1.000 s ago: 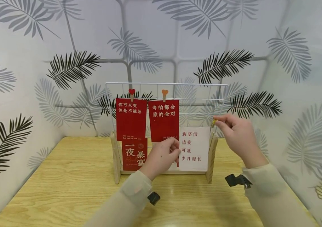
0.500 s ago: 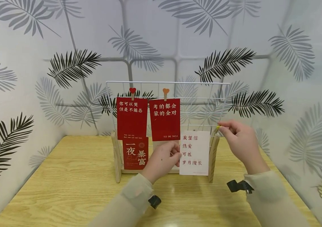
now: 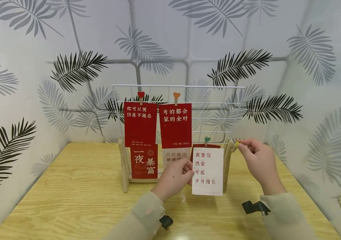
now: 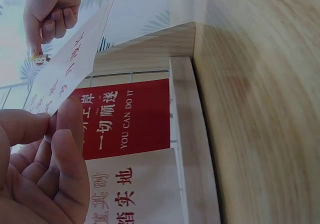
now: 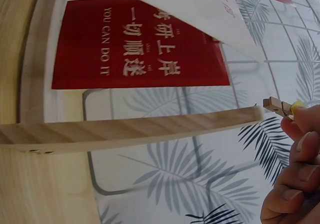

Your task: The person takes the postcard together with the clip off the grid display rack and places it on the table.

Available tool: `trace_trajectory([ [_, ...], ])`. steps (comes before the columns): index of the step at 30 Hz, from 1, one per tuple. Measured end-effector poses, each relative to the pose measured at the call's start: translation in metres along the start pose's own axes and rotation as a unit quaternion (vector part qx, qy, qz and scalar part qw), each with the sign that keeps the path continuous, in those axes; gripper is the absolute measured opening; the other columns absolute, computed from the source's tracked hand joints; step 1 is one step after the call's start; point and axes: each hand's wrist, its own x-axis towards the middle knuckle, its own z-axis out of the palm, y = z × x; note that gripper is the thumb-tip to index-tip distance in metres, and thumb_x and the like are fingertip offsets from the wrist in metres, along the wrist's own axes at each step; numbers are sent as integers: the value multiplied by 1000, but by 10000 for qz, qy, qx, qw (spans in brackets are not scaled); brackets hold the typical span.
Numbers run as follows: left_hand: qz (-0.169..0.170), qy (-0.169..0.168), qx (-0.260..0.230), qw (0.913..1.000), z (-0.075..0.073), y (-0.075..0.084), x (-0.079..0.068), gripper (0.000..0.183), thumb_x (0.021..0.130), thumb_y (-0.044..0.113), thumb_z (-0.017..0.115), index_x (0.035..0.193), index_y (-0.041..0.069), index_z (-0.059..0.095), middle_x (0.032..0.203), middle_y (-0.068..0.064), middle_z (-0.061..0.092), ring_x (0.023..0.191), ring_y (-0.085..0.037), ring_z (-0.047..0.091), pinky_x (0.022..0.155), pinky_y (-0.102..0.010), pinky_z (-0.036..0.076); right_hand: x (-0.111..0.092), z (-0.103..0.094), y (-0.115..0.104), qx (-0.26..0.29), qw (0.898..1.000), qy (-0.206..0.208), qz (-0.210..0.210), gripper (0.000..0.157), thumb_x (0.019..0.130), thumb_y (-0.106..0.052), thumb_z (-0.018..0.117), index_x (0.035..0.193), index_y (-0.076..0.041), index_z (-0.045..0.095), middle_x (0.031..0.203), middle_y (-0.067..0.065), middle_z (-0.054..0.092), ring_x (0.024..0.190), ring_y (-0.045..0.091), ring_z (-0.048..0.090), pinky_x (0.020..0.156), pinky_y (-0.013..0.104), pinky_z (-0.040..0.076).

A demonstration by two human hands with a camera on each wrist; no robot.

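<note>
My left hand [image 3: 175, 176] pinches a white card [image 3: 208, 171] with red writing by its left edge, holding it in front of the wire grid's lower right part. My right hand [image 3: 260, 160] pinches a small wooden clothespin [image 5: 278, 107] with a yellow top, just right of the stand's wooden leg [image 5: 150, 129]. Behind the white card hangs a red card [image 5: 135, 44], under a clothespin with a green heart [image 3: 207, 139]. The left wrist view shows the white card [image 4: 70, 64] tilted away from the grid, its edge between thumb and fingers.
The white wire grid [image 3: 215, 102] stands on a wooden base. Two red cards, left [image 3: 140, 125] and middle [image 3: 175, 126], hang by heart clothespins; a smaller red card [image 3: 144, 163] and a pale card [image 3: 176, 154] hang below. Leafy-patterned wall covering [image 3: 173, 30] surrounds the wooden table [image 3: 77, 200].
The white card has come down and forward in my left hand, uncovering the green heart clothespin and red card behind it. My right hand has moved down and right with the yellow-topped clothespin.
</note>
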Motion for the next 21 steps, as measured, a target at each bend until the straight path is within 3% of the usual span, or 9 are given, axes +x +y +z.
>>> trace_trajectory([
  [10,-165,-102,31,9998,8,-11,-6,5,99,16,65,97,18,62,83,0,66,73,-22,69,59,-31,51,-13,3,20,41,9997,5,261,35,102,-40,60,108,-8,73,68,6,52,52,18,43,45,32,37],
  [21,-146,-147,-17,9998,16,-19,-11,4,98,13,65,97,15,61,80,4,63,72,-23,69,52,-27,49,-20,10,41,154,9966,-172,786,41,102,-46,58,109,-8,71,75,7,56,60,18,49,49,31,41],
])
